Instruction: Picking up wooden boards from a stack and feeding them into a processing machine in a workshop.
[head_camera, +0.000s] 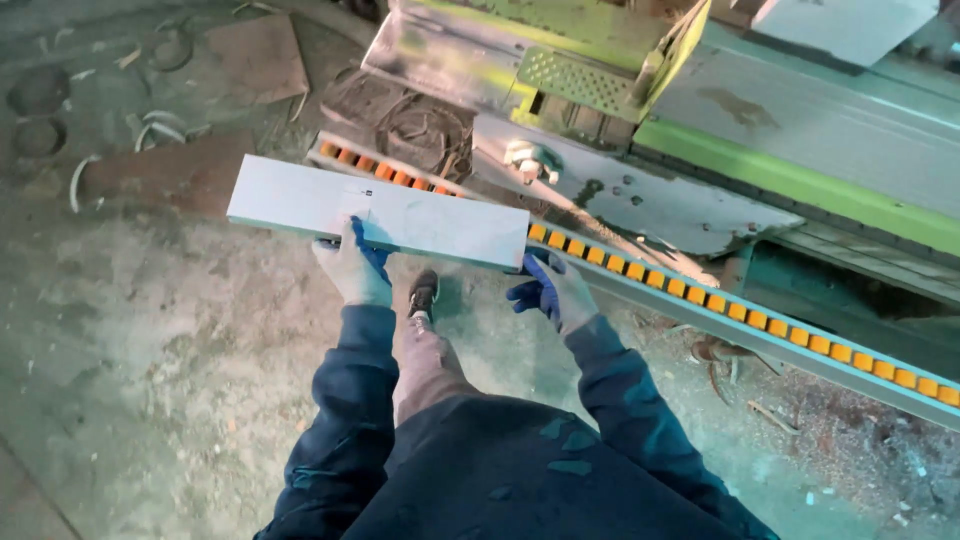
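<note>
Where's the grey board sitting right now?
In the head view the grey board lies left of centre, held at its near edge by the left hand and right hand, its far edge over the orange roller rail.

Place: industrial workshop | Signs: big green machine with long rail of orange rollers | dusty concrete floor | metal shavings and rusty plates lying around
</note>
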